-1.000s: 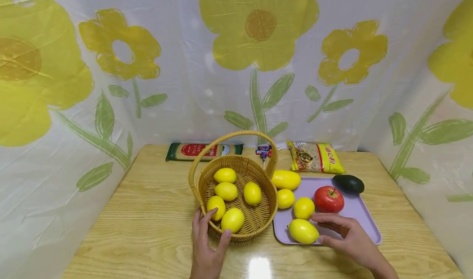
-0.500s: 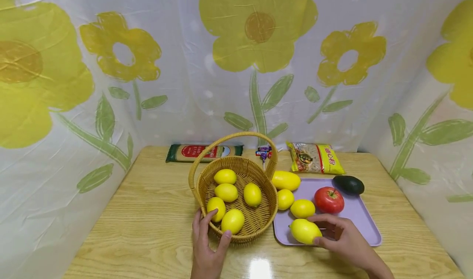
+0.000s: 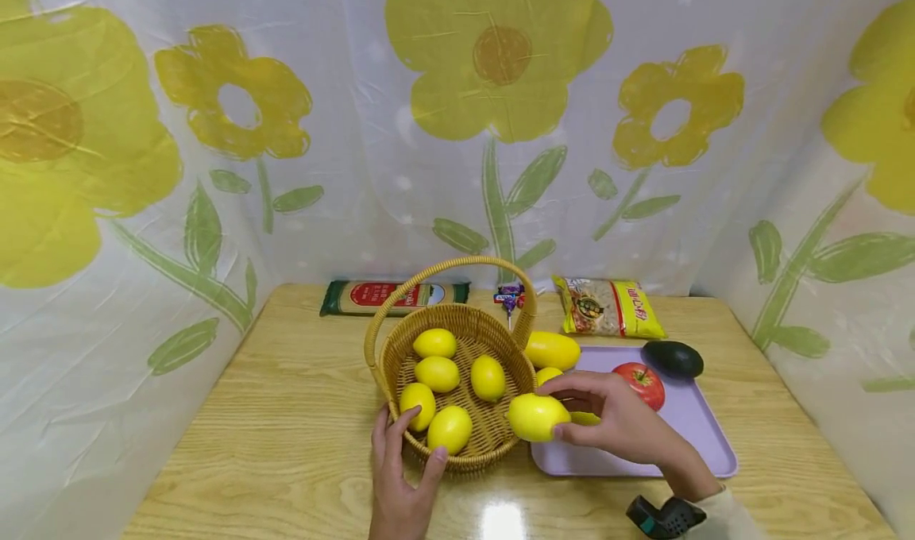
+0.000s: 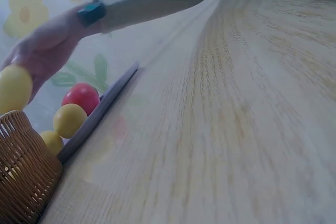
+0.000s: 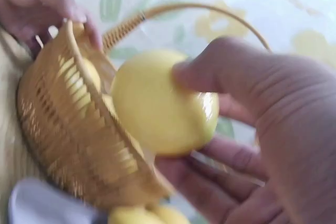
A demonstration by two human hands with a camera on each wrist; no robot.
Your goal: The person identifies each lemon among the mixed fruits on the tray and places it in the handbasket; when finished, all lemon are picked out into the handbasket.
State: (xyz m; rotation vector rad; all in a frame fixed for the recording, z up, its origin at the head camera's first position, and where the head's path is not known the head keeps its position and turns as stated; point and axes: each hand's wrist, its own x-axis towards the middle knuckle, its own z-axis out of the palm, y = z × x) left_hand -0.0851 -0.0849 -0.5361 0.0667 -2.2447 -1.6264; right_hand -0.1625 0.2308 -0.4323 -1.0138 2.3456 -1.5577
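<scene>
- Right grip (image 3: 618,419) pinches a lemon (image 3: 538,418) between thumb and fingers!
- Up it hangs, at the right rim of the wicker basket (image 3: 475,462), long axis left-to-right, basket left of this grip.
- Left grip (image 3: 402,484) holds the near-left rim!

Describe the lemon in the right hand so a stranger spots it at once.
Find the round, golden-brown wicker basket on the pale wooden table. By the right side of its rim, the person's right hand holds a bright yellow, oval lemon. Five similar yellow lemons lie inside the basket; this one alone is held up.
</scene>
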